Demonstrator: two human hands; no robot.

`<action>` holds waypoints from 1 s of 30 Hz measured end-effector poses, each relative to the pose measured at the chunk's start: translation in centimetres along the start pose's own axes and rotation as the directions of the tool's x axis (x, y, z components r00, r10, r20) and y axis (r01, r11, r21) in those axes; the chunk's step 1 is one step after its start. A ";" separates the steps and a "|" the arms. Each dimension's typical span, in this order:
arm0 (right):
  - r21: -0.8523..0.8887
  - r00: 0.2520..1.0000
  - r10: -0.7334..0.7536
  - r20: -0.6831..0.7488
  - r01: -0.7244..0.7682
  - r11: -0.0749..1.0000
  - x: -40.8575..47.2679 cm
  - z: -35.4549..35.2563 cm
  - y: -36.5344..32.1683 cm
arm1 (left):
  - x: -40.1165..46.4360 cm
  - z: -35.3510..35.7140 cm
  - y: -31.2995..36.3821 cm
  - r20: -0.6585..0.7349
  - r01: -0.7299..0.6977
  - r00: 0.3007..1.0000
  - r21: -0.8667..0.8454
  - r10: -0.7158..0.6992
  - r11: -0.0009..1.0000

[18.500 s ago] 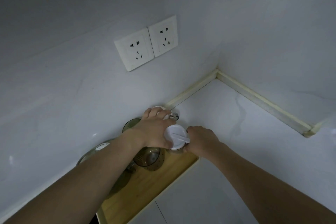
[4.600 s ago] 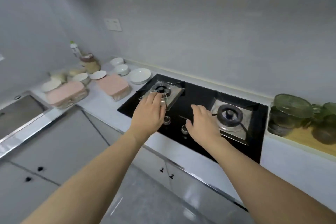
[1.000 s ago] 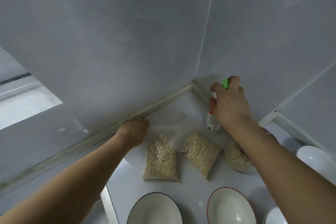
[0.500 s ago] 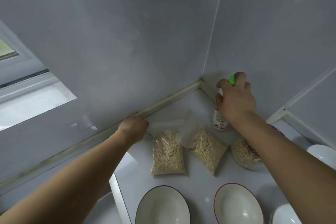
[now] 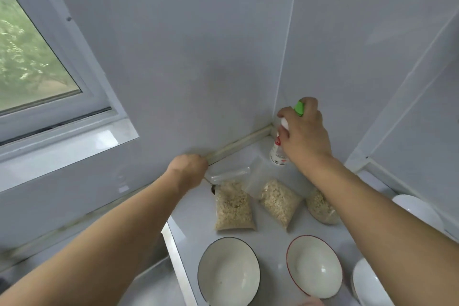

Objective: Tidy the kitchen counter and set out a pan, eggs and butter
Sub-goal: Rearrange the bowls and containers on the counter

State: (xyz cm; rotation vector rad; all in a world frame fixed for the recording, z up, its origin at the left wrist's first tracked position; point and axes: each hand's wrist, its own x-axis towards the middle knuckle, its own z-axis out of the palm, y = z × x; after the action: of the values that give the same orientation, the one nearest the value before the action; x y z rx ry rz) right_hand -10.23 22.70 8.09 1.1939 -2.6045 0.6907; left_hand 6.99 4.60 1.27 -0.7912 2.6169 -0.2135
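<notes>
Now, right hand (image 5: pixel 306 135): I grip a green-capped bottle (image 5: pixel 279 150) upright in the counter (image 5: pixel 193 221) corner.
Left hand (image 5: pixel 190 166): I pinch a clear bag (image 5: pixel 233 202) of grain by its top.
Nearby: two bowls (image 5: pixel 228 272).

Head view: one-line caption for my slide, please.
Right hand grips a green-capped bottle in the counter corner; left hand holds a bag.
</notes>
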 end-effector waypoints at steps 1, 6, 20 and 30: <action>0.004 1.000 -0.008 -0.005 0.008 1.000 -0.5 -0.4 -0.5 | -0.6 -0.5 0.2 -0.017 0.000 1.000 0.003 0.000 1.000; 0.030 0.999 -0.016 -0.045 0.017 0.999 -3.6 -2.5 -2.3 | -3.9 -2.8 -0.1 -0.097 0.033 0.995 -0.061 -0.039 0.998; 0.043 0.969 0.134 -0.207 -0.128 0.991 -16.5 -12.8 -4.9 | -14.3 -6.5 2.3 -0.278 -0.097 0.951 -0.682 -0.134 0.725; -0.068 0.890 0.358 -0.284 -0.391 0.918 -31.0 -21.2 -2.5 | -23.2 -5.4 12.0 -0.168 -0.167 0.986 -0.977 -0.004 -0.131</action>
State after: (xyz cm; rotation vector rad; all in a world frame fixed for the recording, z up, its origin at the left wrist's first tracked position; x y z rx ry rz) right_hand 11.65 52.27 16.30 0.5168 -2.6173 0.6873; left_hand 16.43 27.72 10.73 -0.9326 2.4040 2.2204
